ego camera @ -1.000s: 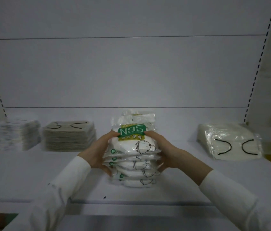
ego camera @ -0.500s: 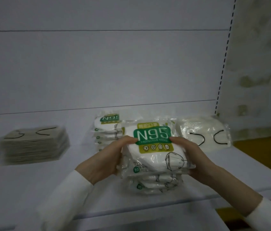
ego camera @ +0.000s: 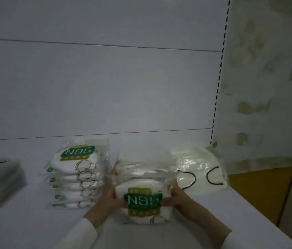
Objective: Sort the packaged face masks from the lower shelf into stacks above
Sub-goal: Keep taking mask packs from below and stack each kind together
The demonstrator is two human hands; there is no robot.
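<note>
- My left hand (ego camera: 108, 199) and right hand (ego camera: 176, 199) pinch a bundle of N95 packs (ego camera: 142, 196) by its sides, low over the shelf (ego camera: 25, 221); not yet released
- One N95 stack (ego camera: 77, 177) stands just beside it; I judge sorting partly done; lower shelf unseen

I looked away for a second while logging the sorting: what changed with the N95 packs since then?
Both hands, left and right, lifted the upper N95 packs off the stack and carried them rightward, now low between the remaining N95 stack and the bagged black-looped masks. Those two piles stayed put on the shelf.
</note>
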